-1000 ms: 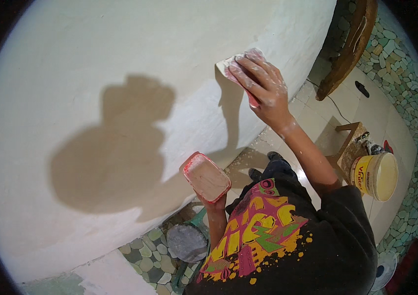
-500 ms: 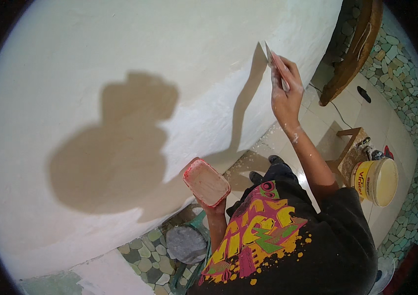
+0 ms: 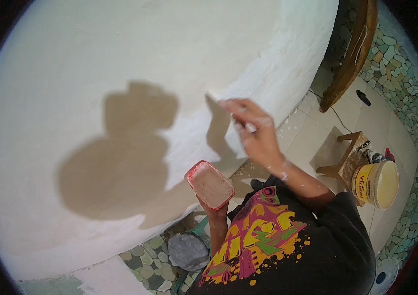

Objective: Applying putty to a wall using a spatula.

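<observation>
My right hand [image 3: 253,128] is closed on a thin filling blade [image 3: 218,103], blurred and seen edge-on against the white plastered wall [image 3: 96,49]; its fingertips have white smears, and I cannot tell whether the blade touches the surface. My left hand [image 3: 214,210] grips a red-rimmed rectangular tub [image 3: 211,184] from below, with pale paste in it, low beside the wall. Shadows of my head and right hand fall on the plaster.
A small wooden stool [image 3: 346,160] holds a white and yellow bucket [image 3: 386,184] and tools at right. A curved wooden piece [image 3: 350,69], a cable, a dark sandal [image 3: 363,98], a fan [image 3: 386,275] and a grey stone [image 3: 187,250] are around me, with tiled and pebbled floor.
My right hand has swept down and to the left along the wall with the blade, which has turned edge-on since a second ago. The tub in my left hand has shifted slightly down and right.
</observation>
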Tool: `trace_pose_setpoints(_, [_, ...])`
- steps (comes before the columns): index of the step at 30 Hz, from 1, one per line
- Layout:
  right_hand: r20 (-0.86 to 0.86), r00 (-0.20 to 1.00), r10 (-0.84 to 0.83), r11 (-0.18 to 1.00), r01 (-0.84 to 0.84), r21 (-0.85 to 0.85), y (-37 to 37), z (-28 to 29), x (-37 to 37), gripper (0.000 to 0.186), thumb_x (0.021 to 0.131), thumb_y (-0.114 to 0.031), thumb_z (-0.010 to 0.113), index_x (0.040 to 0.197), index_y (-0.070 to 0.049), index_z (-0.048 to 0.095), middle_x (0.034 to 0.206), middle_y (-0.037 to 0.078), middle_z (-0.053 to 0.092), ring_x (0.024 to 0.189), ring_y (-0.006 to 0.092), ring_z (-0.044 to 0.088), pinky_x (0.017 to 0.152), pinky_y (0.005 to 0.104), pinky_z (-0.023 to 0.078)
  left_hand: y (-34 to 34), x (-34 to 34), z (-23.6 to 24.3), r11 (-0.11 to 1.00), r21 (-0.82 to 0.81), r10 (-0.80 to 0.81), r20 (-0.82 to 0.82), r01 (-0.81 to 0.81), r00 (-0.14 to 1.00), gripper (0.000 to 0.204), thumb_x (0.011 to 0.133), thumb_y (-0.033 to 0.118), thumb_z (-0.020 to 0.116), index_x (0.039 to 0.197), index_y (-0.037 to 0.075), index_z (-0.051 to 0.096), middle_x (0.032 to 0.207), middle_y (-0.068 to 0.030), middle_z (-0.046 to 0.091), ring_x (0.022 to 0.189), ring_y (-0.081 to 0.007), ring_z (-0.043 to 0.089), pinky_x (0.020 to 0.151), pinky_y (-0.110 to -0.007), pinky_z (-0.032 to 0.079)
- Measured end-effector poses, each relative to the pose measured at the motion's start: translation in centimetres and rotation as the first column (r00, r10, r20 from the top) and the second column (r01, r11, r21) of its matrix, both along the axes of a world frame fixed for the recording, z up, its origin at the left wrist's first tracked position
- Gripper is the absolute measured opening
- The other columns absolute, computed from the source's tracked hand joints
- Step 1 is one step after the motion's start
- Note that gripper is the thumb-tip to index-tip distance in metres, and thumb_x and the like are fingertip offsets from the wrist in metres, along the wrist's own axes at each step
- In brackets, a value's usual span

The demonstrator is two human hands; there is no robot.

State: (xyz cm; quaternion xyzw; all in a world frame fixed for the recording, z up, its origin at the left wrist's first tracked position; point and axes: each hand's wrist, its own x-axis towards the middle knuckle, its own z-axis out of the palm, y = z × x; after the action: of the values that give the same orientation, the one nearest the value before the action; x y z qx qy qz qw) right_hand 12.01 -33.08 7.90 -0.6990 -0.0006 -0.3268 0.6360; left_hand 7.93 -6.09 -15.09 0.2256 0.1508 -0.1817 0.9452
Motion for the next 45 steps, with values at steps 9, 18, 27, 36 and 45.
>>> trace_pose_setpoints(9, [0.232,0.872,-0.431,0.847,0.479,-0.228,-4.6,2.5,2.7,0.052,0.082,0.011,0.06,0.131,-0.004,0.071,0.118,0.014,0.072,0.099,0.0226,0.074,0.081,0.0319,0.059,-0.6,-1.0,0.1,1.0,-0.023,0.012,0.067,-0.011,0.998,0.072,0.102,0.063,0.05,0.153,0.012,0.046,0.138,-0.0202,0.062,0.119,-0.0427,0.065,0.085,-0.065,0.061])
trace_pose_setpoints(18, [0.205,0.975,-0.08,0.958,0.132,-0.255,-2.6,4.5,1.2,0.053,0.081,0.017,0.057,0.131,0.002,0.068,0.124,0.02,0.071,0.103,0.0252,0.071,0.09,0.0325,0.056,-2.9,-1.1,4.7,0.977,0.214,-0.066,0.253,0.011,0.965,0.068,0.101,0.059,0.055,0.152,0.015,0.048,0.139,-0.0119,0.062,0.123,-0.0367,0.064,0.092,-0.061,0.059])
trace_pose_setpoints(27, [0.208,0.851,-0.483,0.869,0.494,-0.005,-10.4,4.2,4.5,0.048,0.088,0.016,0.056,0.13,0.0,0.072,0.119,0.012,0.072,0.107,0.0182,0.069,0.088,0.0305,0.056,-2.4,-1.5,2.5,0.986,-0.165,0.007,0.097,0.009,0.995,0.071,0.099,0.06,0.056,0.154,0.016,0.047,0.146,-0.011,0.059,0.13,-0.0352,0.061,0.103,-0.061,0.054])
trace_pose_setpoints(36, [0.146,0.989,-0.035,0.991,0.054,-0.124,-3.0,6.0,2.1,0.041,0.09,0.012,0.058,0.129,0.007,0.068,0.119,0.016,0.068,0.105,0.0196,0.068,0.087,0.0288,0.056,-3.8,-1.0,3.7,0.99,-0.139,0.021,0.141,-0.002,0.99,0.073,0.099,0.062,0.056,0.155,0.017,0.047,0.146,-0.0126,0.058,0.131,-0.0365,0.06,0.104,-0.062,0.053])
trace_pose_setpoints(45, [0.226,0.973,-0.054,0.998,0.06,-0.019,-4.8,7.6,2.3,0.042,0.093,0.013,0.055,0.134,0.009,0.064,0.116,0.011,0.065,0.103,0.0181,0.065,0.09,0.0292,0.054,-4.4,-1.3,3.1,0.959,-0.282,0.063,0.143,-0.02,0.988,0.073,0.097,0.062,0.058,0.155,0.018,0.046,0.146,-0.0121,0.058,0.13,-0.0379,0.061,0.101,-0.066,0.054])
